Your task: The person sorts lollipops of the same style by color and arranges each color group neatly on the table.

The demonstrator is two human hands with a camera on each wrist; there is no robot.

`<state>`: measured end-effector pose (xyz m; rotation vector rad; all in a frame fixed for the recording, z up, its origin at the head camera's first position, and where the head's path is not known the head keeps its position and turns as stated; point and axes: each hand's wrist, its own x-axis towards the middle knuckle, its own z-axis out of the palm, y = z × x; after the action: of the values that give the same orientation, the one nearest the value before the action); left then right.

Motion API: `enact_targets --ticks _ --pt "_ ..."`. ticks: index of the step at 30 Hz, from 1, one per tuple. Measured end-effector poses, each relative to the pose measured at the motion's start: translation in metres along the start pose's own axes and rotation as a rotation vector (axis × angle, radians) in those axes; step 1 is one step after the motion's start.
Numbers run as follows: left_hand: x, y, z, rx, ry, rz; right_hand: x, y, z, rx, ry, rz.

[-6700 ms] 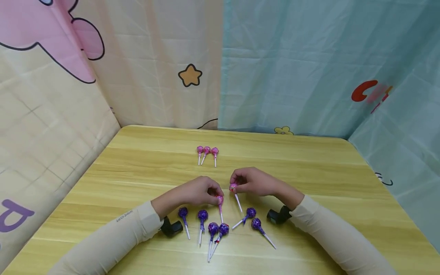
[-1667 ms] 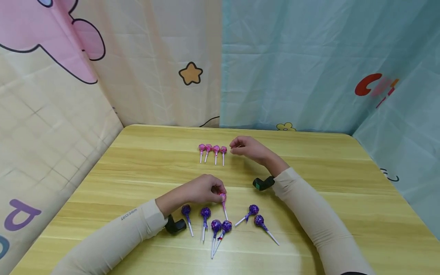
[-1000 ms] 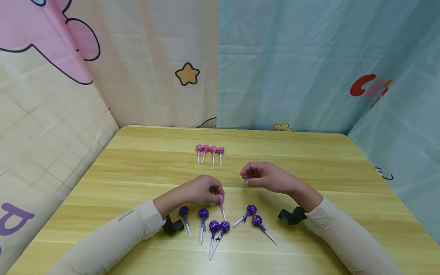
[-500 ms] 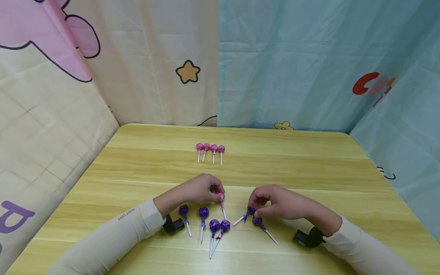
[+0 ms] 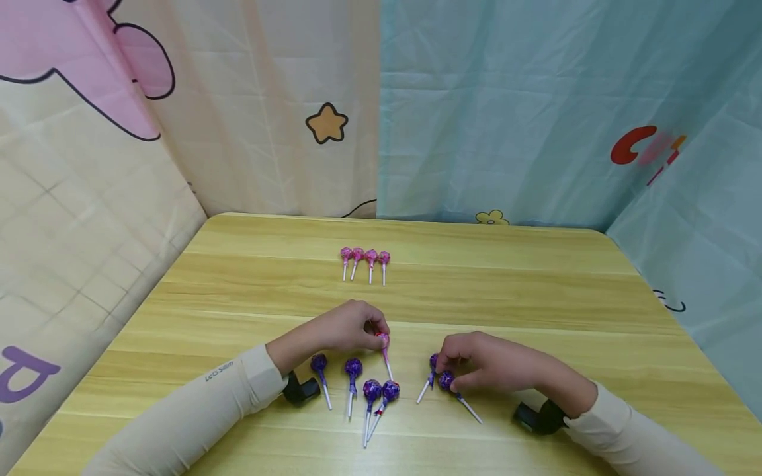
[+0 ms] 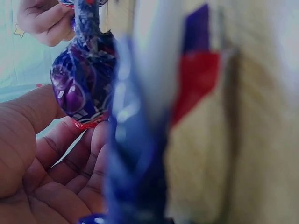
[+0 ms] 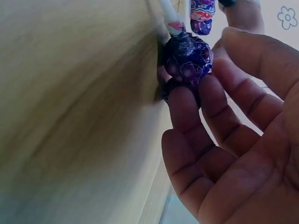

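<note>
In the head view my left hand (image 5: 348, 328) pinches a pink lollipop (image 5: 384, 345), its stick pointing toward me. The left wrist view shows purple-wrapped lollipops (image 6: 74, 88) in front of that hand, which hide the pink one. My right hand (image 5: 497, 361) has its fingertips on the head of a purple lollipop (image 5: 430, 378), fingers curled. A second purple lollipop (image 5: 468, 406) lies right by the thumb. Close up in the right wrist view, the curved fingers touch the purple wrapper (image 7: 189, 60); the exact thumb contact is unclear.
Several pink lollipops (image 5: 372, 256) lie in a row farther back, sticks toward me. More purple lollipops (image 5: 354, 370) lie in front of and beside the left hand, two with crossing sticks. The wooden table (image 5: 506, 277) ends at curtains (image 5: 476, 119).
My right hand left a pink lollipop at the row's right end, then came back to the purple ones. One purple lollipop's stick has swung toward me. My left hand stays still.
</note>
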<state>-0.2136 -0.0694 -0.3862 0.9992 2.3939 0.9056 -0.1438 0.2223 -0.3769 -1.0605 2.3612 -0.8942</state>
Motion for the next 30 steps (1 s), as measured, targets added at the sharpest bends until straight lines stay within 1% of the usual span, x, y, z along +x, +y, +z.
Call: enact_targets --ticks 4,9,11,15,18,23,30 --pt "-0.001 0.001 0.0 0.004 0.001 -0.006 -0.002 0.003 0.003 -0.042 -0.007 0.013" --pt "-0.001 0.002 -0.001 -0.003 -0.001 -0.012 -0.003 0.006 0.005 -0.062 0.005 0.062" --pt "-0.001 0.002 -0.001 -0.007 0.0 -0.013 -0.004 0.006 0.004 -0.073 0.022 0.07" --pt "-0.001 0.003 -0.001 -0.012 0.001 -0.013 -0.005 0.007 0.003 -0.096 0.075 0.051" --pt "-0.002 0.003 -0.002 -0.016 0.002 -0.01 -0.005 0.009 0.001 -0.09 0.107 0.046" --pt "-0.001 0.002 -0.001 -0.017 0.001 -0.004 -0.003 0.014 -0.002 -0.066 0.131 0.083" --pt "-0.001 0.002 0.0 -0.021 -0.002 -0.003 0.005 0.021 -0.007 -0.086 0.164 0.124"
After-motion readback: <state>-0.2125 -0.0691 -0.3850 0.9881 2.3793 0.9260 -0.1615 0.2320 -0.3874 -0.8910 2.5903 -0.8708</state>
